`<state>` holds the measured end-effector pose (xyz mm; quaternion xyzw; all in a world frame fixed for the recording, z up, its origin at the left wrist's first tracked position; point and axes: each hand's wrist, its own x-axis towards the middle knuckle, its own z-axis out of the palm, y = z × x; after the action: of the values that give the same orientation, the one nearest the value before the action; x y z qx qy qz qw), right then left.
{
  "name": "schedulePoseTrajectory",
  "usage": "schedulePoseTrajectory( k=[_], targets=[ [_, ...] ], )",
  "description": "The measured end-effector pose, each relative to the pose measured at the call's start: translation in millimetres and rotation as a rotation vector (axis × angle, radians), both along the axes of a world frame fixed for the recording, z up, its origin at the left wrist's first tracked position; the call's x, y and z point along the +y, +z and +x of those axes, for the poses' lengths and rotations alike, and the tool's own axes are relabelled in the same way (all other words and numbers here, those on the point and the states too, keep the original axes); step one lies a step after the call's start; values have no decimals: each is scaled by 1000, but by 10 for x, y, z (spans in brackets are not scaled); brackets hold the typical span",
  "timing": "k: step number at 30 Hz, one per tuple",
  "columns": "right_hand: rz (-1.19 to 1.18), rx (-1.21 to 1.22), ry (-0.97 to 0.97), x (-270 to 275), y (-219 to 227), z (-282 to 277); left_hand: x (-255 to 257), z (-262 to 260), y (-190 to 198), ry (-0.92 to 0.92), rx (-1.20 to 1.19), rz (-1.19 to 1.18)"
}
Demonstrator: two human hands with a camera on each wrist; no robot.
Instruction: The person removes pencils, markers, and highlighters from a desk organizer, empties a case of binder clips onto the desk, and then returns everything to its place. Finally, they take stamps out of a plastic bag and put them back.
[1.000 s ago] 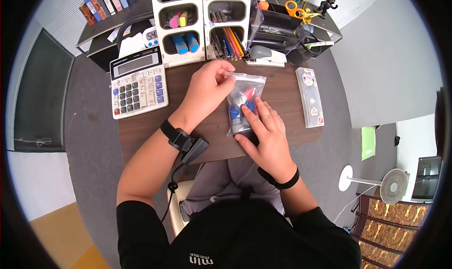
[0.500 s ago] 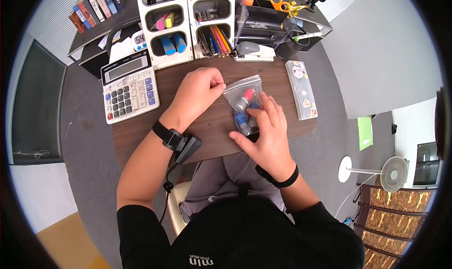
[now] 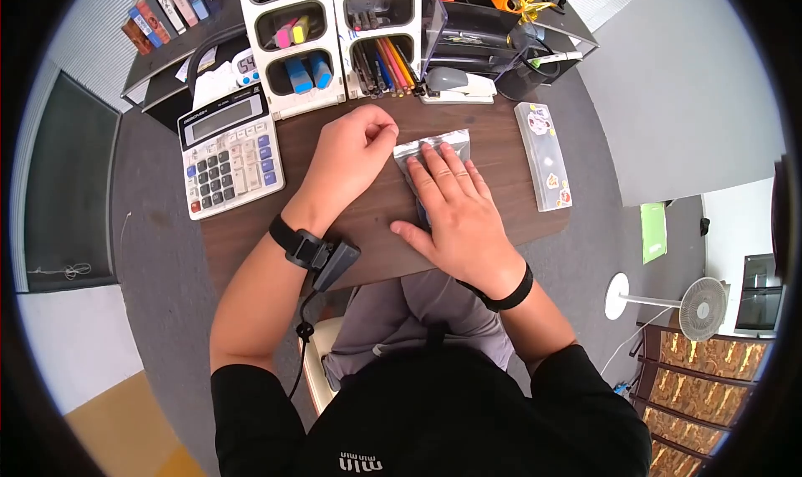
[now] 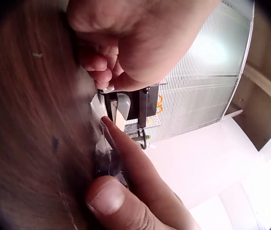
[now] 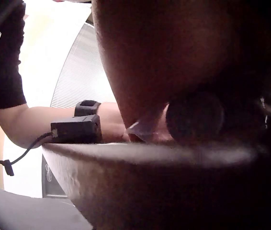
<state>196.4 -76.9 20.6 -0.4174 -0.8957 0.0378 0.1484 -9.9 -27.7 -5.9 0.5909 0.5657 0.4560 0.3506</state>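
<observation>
A clear zip bag (image 3: 456, 138) lies on the brown tabletop, its top strip showing beyond the fingers. My right hand (image 3: 455, 218) is spread flat over the bag with straight fingers, hiding most of what is inside. With curled fingers, my left hand (image 3: 355, 155) pinches the bag's upper left corner. In the left wrist view, the bag's edge (image 4: 97, 108) runs from those fingertips to beneath the right hand's index finger, and dark contents show under that hand.
A calculator (image 3: 225, 159) lies at the left. White drawer organizers (image 3: 294, 105) with markers and pencils (image 3: 393, 69) stand at the back, beside a stapler (image 3: 459, 86) and a black mesh pen cup (image 3: 526, 80). A clear pencil case (image 3: 543, 159) with stickers lies at the right.
The right hand has gone from resting on the bag's lower part with bent fingers to lying flat across it, fingers farther up. The blue and red contents, visible before, are now mostly covered.
</observation>
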Motion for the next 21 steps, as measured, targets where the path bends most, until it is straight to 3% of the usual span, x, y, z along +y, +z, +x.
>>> schedulePoseTrajectory(
  k=[10,16,18,21],
  targets=[
    [3,-41,-60,2,-17,-97,5,11,3,-8,-48,-31],
    [85,83,2,42,-124,13,8,-7,9,2,-79,-68],
    [67,254,1,9,-99,129,-1,-15,81,-13,-153,-195],
    [39,197,-95,-239,25,248,-1,-22,98,-9,-185,-218]
  ],
)
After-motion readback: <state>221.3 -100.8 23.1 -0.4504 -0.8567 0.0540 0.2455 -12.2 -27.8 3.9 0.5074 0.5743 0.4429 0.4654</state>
